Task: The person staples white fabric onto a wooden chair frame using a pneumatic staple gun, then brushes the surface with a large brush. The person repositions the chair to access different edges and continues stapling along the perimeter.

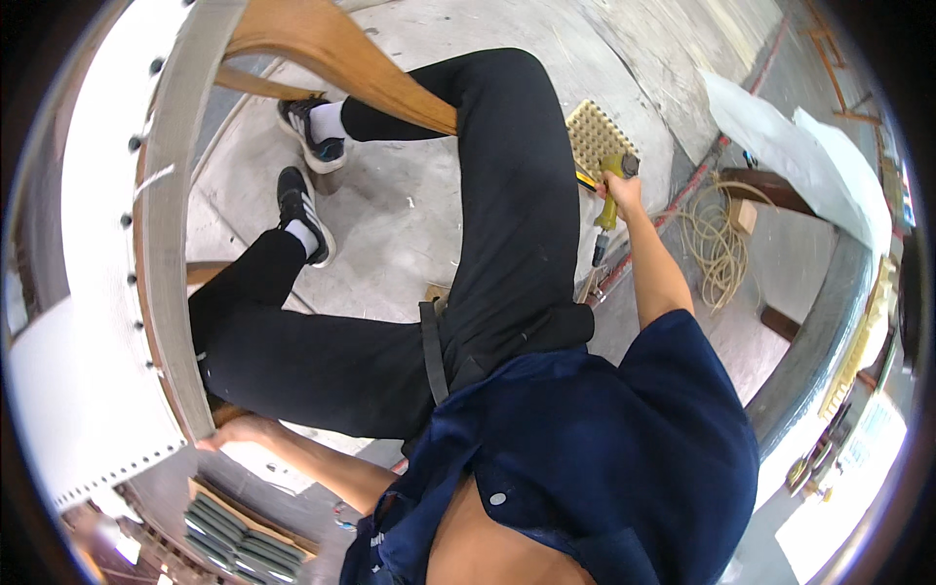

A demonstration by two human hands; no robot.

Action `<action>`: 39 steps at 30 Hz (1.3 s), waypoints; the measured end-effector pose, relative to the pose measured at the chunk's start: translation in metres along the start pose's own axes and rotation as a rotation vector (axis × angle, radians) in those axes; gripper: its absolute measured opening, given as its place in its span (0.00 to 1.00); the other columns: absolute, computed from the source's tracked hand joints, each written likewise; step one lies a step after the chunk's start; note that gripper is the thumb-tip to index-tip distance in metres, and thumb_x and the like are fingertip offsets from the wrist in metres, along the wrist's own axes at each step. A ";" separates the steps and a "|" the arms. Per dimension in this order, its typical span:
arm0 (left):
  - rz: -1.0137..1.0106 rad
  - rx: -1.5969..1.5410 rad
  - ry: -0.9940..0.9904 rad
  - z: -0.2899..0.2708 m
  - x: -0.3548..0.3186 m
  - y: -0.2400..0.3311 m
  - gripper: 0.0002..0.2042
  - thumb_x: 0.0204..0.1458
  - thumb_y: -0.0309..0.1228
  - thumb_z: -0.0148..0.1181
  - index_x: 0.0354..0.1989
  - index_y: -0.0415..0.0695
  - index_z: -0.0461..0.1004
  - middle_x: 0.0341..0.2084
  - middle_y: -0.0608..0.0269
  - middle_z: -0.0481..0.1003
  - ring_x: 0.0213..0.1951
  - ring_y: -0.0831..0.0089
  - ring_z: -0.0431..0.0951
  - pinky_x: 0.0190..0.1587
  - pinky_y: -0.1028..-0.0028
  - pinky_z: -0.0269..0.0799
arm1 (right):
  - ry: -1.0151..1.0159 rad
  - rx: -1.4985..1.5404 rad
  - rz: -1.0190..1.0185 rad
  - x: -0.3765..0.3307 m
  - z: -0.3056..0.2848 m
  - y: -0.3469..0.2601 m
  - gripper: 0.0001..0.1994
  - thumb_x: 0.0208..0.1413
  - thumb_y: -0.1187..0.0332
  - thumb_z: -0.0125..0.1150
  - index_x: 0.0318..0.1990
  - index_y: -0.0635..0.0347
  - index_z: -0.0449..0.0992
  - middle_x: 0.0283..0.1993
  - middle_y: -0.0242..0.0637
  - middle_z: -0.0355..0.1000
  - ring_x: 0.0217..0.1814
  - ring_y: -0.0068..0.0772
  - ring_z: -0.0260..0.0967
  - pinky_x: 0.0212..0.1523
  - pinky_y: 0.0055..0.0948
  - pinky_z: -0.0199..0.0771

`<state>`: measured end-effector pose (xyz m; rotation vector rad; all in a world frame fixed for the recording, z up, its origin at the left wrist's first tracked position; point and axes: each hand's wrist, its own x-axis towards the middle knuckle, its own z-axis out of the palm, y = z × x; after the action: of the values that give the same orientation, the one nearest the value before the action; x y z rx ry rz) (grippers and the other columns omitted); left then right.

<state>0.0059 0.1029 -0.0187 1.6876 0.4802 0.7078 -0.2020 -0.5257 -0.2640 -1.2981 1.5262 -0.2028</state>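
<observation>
My right hand (pixel 624 191) is closed around a yellow-green power drill (pixel 610 210), held low beyond my right thigh with its dark chuck toward me. A thin black-and-yellow item (pixel 585 179) shows beside the drill; its kind is unclear. My left hand (pixel 239 431) grips the near lower corner of a chair frame (pixel 175 214), partly hidden behind its edge. This frame has a grey strip, white covering and a row of dark studs. A curved wooden leg (pixel 331 58) reaches from it to my right knee.
A cream tray with rows of small knobs (pixel 595 132) lies on the floor past the drill. To the right are a coiled beige hose (pixel 717 249), a small wooden block (pixel 743 216) and a plastic-wrapped piece (pixel 819 341). A box of dark green rolls (pixel 239 536) stands at lower left.
</observation>
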 end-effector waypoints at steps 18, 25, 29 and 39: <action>-0.466 -0.641 -0.298 -0.037 0.028 -0.027 0.44 0.53 0.70 0.37 0.62 0.41 0.64 0.59 0.50 0.68 0.61 0.58 0.67 0.62 0.58 0.62 | -0.030 -0.057 -0.504 -0.106 -0.012 -0.114 0.10 0.54 0.76 0.59 0.42 0.73 0.73 0.31 0.42 0.74 0.23 0.29 0.72 0.24 0.25 0.76; -0.164 -0.521 -0.251 -0.022 0.009 -0.027 0.35 0.56 0.51 0.52 0.67 0.42 0.55 0.60 0.56 0.64 0.63 0.65 0.62 0.65 0.63 0.54 | -0.141 -0.134 -0.888 -0.229 0.018 -0.219 0.15 0.55 0.71 0.63 0.47 0.70 0.75 0.31 0.36 0.75 0.29 0.25 0.73 0.32 0.24 0.76; -0.120 -0.558 -0.213 -0.003 0.014 -0.023 0.35 0.54 0.44 0.56 0.68 0.41 0.54 0.58 0.54 0.64 0.61 0.66 0.62 0.65 0.64 0.53 | -0.295 -0.256 -1.088 -0.326 0.049 -0.240 0.16 0.55 0.72 0.66 0.50 0.66 0.74 0.34 0.37 0.75 0.29 0.22 0.72 0.30 0.23 0.75; 0.079 -0.713 -0.266 -0.009 0.018 -0.023 0.34 0.54 0.43 0.58 0.64 0.36 0.55 0.51 0.52 0.69 0.53 0.67 0.71 0.56 0.68 0.67 | -0.876 -0.199 -1.766 -0.487 0.170 -0.207 0.26 0.48 0.78 0.63 0.58 0.68 0.69 0.52 0.47 0.73 0.45 0.31 0.76 0.41 0.25 0.76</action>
<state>0.0140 0.1269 -0.0364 1.1008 -0.0393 0.6019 -0.0249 -0.1422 0.0968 -2.1361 -0.6157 -0.4754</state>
